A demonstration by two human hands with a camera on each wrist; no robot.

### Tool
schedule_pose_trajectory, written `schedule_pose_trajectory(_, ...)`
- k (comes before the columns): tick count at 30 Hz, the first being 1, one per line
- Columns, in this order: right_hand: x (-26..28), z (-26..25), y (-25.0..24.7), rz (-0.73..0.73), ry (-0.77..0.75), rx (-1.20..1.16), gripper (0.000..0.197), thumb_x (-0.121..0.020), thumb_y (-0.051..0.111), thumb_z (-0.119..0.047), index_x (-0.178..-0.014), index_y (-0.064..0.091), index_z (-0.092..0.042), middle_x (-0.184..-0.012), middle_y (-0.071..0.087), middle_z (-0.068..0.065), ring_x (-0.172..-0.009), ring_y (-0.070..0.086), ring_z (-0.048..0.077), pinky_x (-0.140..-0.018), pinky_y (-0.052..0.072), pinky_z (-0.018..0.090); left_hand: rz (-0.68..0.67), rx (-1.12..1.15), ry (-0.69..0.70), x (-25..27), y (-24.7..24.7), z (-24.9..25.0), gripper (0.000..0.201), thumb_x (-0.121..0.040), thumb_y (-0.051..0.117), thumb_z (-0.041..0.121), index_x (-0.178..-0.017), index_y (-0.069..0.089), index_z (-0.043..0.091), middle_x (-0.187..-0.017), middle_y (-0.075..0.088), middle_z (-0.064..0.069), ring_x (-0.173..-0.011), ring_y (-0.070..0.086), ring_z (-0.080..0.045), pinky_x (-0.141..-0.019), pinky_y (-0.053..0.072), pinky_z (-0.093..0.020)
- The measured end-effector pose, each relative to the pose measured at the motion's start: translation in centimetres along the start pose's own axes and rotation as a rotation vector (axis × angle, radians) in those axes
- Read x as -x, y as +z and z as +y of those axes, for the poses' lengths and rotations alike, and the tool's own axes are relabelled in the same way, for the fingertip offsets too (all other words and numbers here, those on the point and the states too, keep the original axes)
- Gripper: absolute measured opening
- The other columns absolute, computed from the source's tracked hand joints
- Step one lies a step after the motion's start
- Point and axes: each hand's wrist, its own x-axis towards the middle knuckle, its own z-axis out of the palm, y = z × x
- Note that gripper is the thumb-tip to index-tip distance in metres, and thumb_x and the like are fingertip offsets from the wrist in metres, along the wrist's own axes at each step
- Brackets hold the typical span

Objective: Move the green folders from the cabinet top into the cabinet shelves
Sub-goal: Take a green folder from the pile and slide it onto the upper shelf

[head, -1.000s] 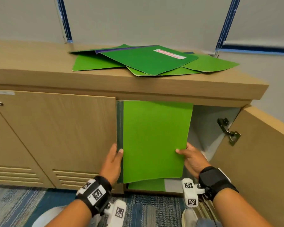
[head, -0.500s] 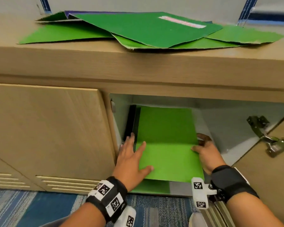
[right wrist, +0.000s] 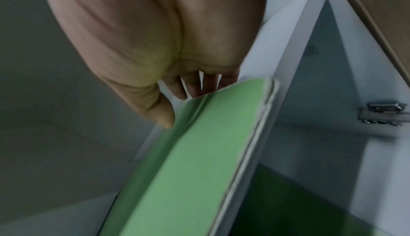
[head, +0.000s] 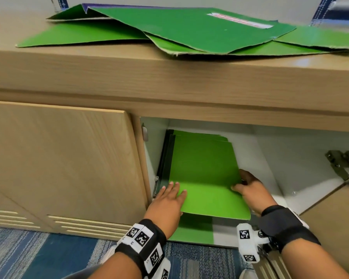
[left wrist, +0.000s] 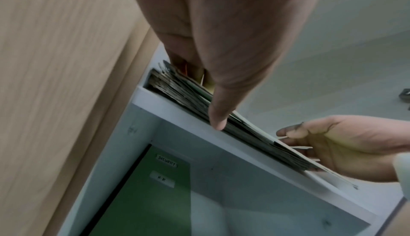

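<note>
A bright green folder (head: 206,178) lies flat on top of a stack of folders (left wrist: 199,95) on the upper shelf (left wrist: 244,145) inside the cabinet, its front edge sticking out past the shelf. My left hand (head: 169,196) presses flat on its front left corner, fingers straight. My right hand (head: 250,190) pinches its right edge, thumb on top and fingers underneath (right wrist: 195,88). Several more green folders (head: 189,31) lie in a loose, overlapping pile on the cabinet top (head: 109,63). Another green folder (left wrist: 144,196) with white labels lies on the lower shelf.
The left cabinet door (head: 58,158) is closed, right beside my left hand. The right door (head: 330,228) stands open, with its metal hinge (head: 343,166) on the inner wall. White shelf floor shows to the right of the stack. Blue patterned carpet lies below.
The folder went from upright in front of the opening to lying flat on the shelf stack, pushed deeper in. My left hand moved from its left edge onto its top.
</note>
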Motion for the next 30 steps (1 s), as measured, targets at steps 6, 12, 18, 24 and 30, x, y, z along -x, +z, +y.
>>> schedule_pose_trajectory(6,-1.5,0.1,0.9,-0.021,-0.001,0.028,0.058,-0.075,0.073,-0.002,-0.128,0.057,-0.018,-0.115,0.069,0.003,-0.101,0.066,0.02,-0.093,0.051,0.037,0.022,-0.053,-0.01,-1.2,-0.9,-0.3,0.085,-0.08,0.045,-0.012,-0.153,0.015,0.018,-0.161,0.006,-0.012,-0.149,0.0,-0.026,-0.118,-0.005,-0.035)
schedule_pose_trajectory(12,-2.1,-0.4,1.7,0.012,-0.001,0.02,0.059,-0.077,0.074,-0.001,-0.129,0.05,-0.018,-0.118,0.062,-0.001,-0.099,0.059,0.018,-0.088,0.044,0.027,-0.007,-0.037,0.055,-1.7,-0.5,-0.5,0.069,-0.093,0.052,0.008,-0.151,0.021,0.027,-0.161,0.009,-0.008,-0.149,0.002,-0.026,-0.118,-0.004,-0.039)
schedule_pose_trajectory(18,-2.4,-0.6,2.6,0.028,0.019,-0.048,0.075,-0.077,0.075,-0.002,-0.142,0.04,-0.015,-0.125,0.06,0.002,-0.104,0.057,0.016,-0.089,0.042,0.025,-0.053,-0.037,0.054,-1.7,-0.3,-0.5,0.086,-0.082,0.044,-0.015,-0.152,0.017,0.028,-0.161,0.003,-0.008,-0.149,-0.001,-0.028,-0.121,0.002,-0.041)
schedule_pose_trajectory(24,-2.6,-0.5,2.6,0.03,0.035,0.023,0.074,-0.077,0.078,-0.012,-0.142,0.044,-0.02,-0.134,0.053,0.001,-0.12,0.05,0.019,-0.097,0.04,0.027,-0.034,-0.071,0.033,-2.7,0.1,-0.8,0.076,-0.09,0.044,-0.003,-0.152,0.015,0.029,-0.16,0.012,-0.007,-0.148,0.007,-0.029,-0.121,0.002,-0.042)
schedule_pose_trajectory(30,-2.4,-0.3,3.5,0.03,0.008,0.339,0.065,-0.074,0.079,-0.027,-0.134,0.053,-0.025,-0.141,0.049,0.007,-0.129,0.045,0.028,-0.111,0.033,0.042,-0.035,-0.074,0.033,-2.9,0.2,-1.2,0.074,-0.09,0.047,-0.001,-0.152,0.019,0.03,-0.16,0.015,-0.005,-0.148,0.009,-0.027,-0.12,0.003,-0.041)
